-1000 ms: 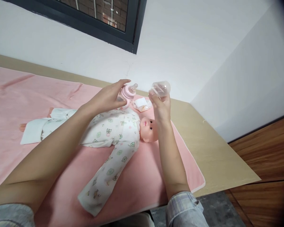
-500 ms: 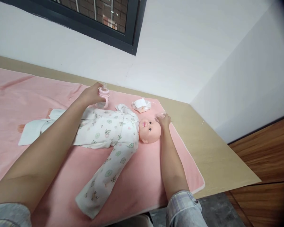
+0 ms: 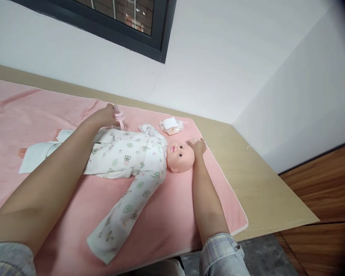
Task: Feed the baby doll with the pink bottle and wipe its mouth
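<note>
A baby doll [image 3: 179, 155] in a white printed sleepsuit [image 3: 129, 157] lies on its back on a pink blanket [image 3: 166, 214], head to the right. My left hand [image 3: 102, 115] reaches over the doll's body and is closed round a pink feeding bottle [image 3: 118, 114], which rests on the blanket beyond the doll. My right hand [image 3: 197, 147] lies low on the blanket just behind the doll's head. Its thumb and fingers are curled about a clear cap [image 3: 194, 141], which barely shows.
A small clear packet with white tissue [image 3: 170, 125] lies on the blanket past the doll's head. The blanket covers a light wooden table [image 3: 261, 188] set into a white wall corner. A dark window frame [image 3: 161, 42] is above, and wooden floor [image 3: 327, 191] lies to the right.
My left hand has carried the pink bottle down and to the left, onto the blanket. My right hand has dropped with the clear cap from mid-air to the blanket behind the doll's head.
</note>
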Available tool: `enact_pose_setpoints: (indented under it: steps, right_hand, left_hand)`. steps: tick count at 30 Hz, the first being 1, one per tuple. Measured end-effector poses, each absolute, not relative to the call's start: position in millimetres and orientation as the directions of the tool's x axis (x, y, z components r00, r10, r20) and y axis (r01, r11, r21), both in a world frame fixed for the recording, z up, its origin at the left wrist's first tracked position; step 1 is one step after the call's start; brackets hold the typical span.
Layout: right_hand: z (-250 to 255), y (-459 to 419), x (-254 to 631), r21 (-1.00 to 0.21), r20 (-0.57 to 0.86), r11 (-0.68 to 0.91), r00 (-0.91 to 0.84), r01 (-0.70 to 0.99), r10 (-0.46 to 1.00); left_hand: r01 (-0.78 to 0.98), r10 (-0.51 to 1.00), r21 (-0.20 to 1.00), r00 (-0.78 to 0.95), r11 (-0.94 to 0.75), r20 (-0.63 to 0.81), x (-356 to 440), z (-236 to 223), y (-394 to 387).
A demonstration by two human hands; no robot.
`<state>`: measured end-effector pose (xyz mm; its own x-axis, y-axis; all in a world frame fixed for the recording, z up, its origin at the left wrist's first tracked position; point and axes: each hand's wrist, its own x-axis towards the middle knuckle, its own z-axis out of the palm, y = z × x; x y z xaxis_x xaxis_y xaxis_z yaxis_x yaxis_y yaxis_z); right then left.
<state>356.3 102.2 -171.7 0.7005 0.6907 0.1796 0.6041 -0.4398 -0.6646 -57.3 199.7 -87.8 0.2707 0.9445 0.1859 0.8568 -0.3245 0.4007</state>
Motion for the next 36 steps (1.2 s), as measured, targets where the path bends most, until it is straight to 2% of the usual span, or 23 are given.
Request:
enact_pose_setpoints:
  steps: [6,9,10,12,14,15,17,20,22,25,29,36]
  right_hand:
    - [-168.4,101.0,350.7,-0.737,0.269,-0.329,0.703,0.591,0.658]
    - [-167.9,102.1,351.3,-0.733,0.405,-0.214,0.668,0.645,0.624]
    - [-167.9,102.7,352.1,-0.724,0.463,-0.164,0.648,0.67,0.604]
    - [-168.2,103.8,353.5,-0.69,0.581,-0.045,0.589,0.723,0.562]
    - [-168.6,104.2,354.0,-0.643,0.673,0.075,0.515,0.762,0.531]
    - [-168.7,104.1,353.6,-0.621,0.704,0.124,0.48,0.774,0.524]
    - [-168.6,103.0,351.8,-0.588,0.737,0.192,0.422,0.786,0.529]
    - [-167.4,100.7,347.4,-0.562,0.734,0.241,0.343,0.791,0.586]
    - [-166.4,99.6,344.4,-0.566,0.703,0.247,0.304,0.786,0.643]
    - [-165.8,99.2,340.8,-0.594,0.643,0.226,0.287,0.773,0.71]
    - [-166.9,100.4,337.6,-0.629,0.578,0.189,0.291,0.754,0.762]
    - [-165.0,100.6,328.7,-0.735,0.411,0.14,0.273,0.663,0.87]
  left_hand:
    - [0.925,0.988,0.347,0.138,-0.152,0.067,-67.1,-68.3,197.2]
    - [0.953,0.981,0.291,0.03,-0.086,0.192,-57.3,-45.4,174.4]
    - [0.957,0.957,0.274,0.017,-0.1,0.291,-48.6,-37.5,163.2]
    - [0.934,0.865,0.257,0.094,-0.248,0.492,-23.0,-23.5,139.2]
    - [0.821,0.788,0.295,0.269,-0.488,0.554,10.0,-14.2,118.6]
    - [0.712,0.765,0.361,0.385,-0.602,0.516,27.7,-11.5,111.3]
    - [0.549,0.719,0.466,0.572,-0.694,0.395,62.7,-9.3,104.1]
    - [0.481,0.58,0.464,0.81,-0.744,0.091,110.4,-11.8,109.3]
    - [0.489,0.462,0.484,0.868,-0.726,-0.183,137.8,-16.7,119.0]
    - [0.542,0.397,0.513,0.839,-0.665,-0.372,169.9,-28.9,135.1]
    - [0.611,0.386,0.555,0.79,-0.565,-0.476,190.1,-48.8,148.9]
    - [0.593,0.371,0.648,0.805,-0.478,-0.463,191.3,-66.7,146.7]
